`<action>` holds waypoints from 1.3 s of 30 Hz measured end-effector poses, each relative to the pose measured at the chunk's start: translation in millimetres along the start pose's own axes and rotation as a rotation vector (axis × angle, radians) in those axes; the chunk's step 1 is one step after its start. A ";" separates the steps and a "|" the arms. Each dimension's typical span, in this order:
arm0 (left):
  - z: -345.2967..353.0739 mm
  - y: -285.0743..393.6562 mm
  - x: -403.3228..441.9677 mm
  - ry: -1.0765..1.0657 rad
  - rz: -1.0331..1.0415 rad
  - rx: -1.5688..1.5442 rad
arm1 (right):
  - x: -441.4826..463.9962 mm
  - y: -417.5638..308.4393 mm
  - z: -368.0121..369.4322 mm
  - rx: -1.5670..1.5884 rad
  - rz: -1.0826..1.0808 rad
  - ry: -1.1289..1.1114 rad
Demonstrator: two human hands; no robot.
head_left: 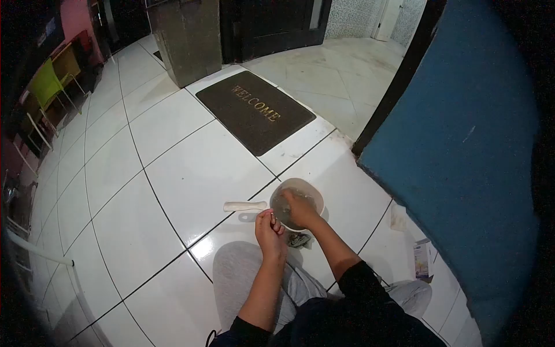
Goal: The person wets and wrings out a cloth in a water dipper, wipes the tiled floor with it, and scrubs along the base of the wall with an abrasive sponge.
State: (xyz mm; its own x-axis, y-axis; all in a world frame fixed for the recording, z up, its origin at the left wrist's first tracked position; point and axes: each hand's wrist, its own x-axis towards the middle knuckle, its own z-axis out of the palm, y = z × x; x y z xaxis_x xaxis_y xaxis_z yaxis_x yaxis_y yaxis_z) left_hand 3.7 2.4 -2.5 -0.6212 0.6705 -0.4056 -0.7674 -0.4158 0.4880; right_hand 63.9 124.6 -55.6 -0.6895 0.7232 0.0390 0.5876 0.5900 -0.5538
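"White floor tiles run past a WELCOME mat. Where's the handled bowl?"

"On the floor, near the mat's nearest corner, its handle pointing left."

"And the hands?"

"Right hand reaches inside; I can't tell whether its fingers grip anything. Left hand is by the rim, fingers curled close together, their hold unclear."

"How far along?"

"Handling looks underway; what's finished or left doesn't show."

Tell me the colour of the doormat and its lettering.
The doormat is dark brown, with gold-coloured lettering, seen best in the head view.
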 end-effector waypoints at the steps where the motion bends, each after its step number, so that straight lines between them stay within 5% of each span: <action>1: -3.8 -2.0 2.6 -0.028 0.006 0.022 | -0.2 1.4 1.3 -0.066 0.017 -0.126; 5: -3.9 -1.2 3.0 -0.056 -0.011 0.045 | -2.1 -12.7 -7.9 -0.222 0.111 -0.319; 8: -5.0 -3.3 4.1 -0.065 -0.009 0.041 | -2.8 -20.3 -10.4 -0.266 -0.003 -0.092; 11: -7.5 -4.8 5.0 -0.094 0.006 0.034 | 6.7 4.0 4.9 -0.362 0.103 -0.250; 14: -4.2 -2.8 3.4 -0.066 -0.007 0.038 | 9.5 19.3 17.5 -0.340 -0.018 -0.223; 24: 1.3 0.8 0.4 -0.042 -0.017 0.046 | 11.1 -16.4 -32.0 -0.192 0.089 -0.377; 27: 0.3 -1.2 2.1 -0.037 -0.019 -0.004 | 12.3 -28.1 -50.6 0.062 0.259 -0.301; 29: 0.1 0.3 1.5 -0.057 -0.019 0.037 | 12.7 -34.6 -58.9 0.922 0.667 -0.261; 33: -1.8 -0.9 2.5 -0.070 -0.014 0.026 | 10.9 -19.7 -50.9 1.136 0.532 -0.302; 35: -0.3 0.3 1.0 -0.054 -0.008 0.045 | 7.2 -22.8 -50.2 0.971 0.255 -0.202; 39: 0.0 -1.3 3.0 -0.034 -0.012 0.020 | 8.3 -24.2 -49.5 0.970 0.303 -0.184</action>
State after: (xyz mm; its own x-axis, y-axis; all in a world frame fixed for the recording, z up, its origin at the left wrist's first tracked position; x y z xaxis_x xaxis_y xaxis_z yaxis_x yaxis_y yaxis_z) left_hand 2.8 4.9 -4.3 -0.6056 0.6963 -0.3852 -0.7714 -0.3949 0.4990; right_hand 64.9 134.1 -0.6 -0.6714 0.6789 -0.2971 0.2098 -0.2103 -0.9548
